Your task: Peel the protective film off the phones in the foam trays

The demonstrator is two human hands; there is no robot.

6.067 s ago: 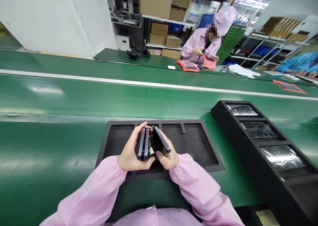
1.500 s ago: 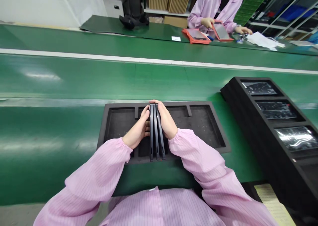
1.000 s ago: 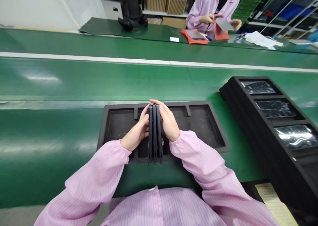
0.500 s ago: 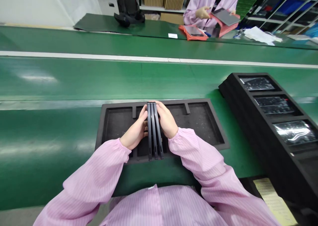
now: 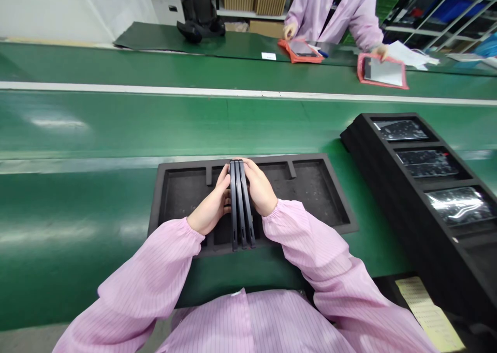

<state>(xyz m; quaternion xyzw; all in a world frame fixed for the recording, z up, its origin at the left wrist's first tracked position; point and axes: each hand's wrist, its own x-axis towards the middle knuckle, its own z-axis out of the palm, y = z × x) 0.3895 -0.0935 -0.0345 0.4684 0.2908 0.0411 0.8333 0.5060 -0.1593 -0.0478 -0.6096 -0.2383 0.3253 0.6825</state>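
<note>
Three thin dark slabs, like phones, stand on edge as one stack (image 5: 240, 208), pressed together between my hands. My left hand (image 5: 209, 208) clamps the stack from the left and my right hand (image 5: 259, 191) from the right, fingers closed against its sides. The stack's near end rests on the front rim of a black foam tray (image 5: 330, 223), whose shallow pockets hold nothing. Pink sleeves cover both my arms.
A long black foam tray (image 5: 361, 135) at the right holds several devices in shiny bags. Beyond lies a green conveyor belt (image 5: 155, 125). Across it a person in pink (image 5: 334, 6) handles red-edged tablets (image 5: 382, 71). A yellowish sheet (image 5: 427, 314) lies at bottom right.
Six seconds ago the slabs were splayed apart in my hands; they are now squared into one tight stack standing on the tray. The person opposite has laid a tablet down to the right.
</note>
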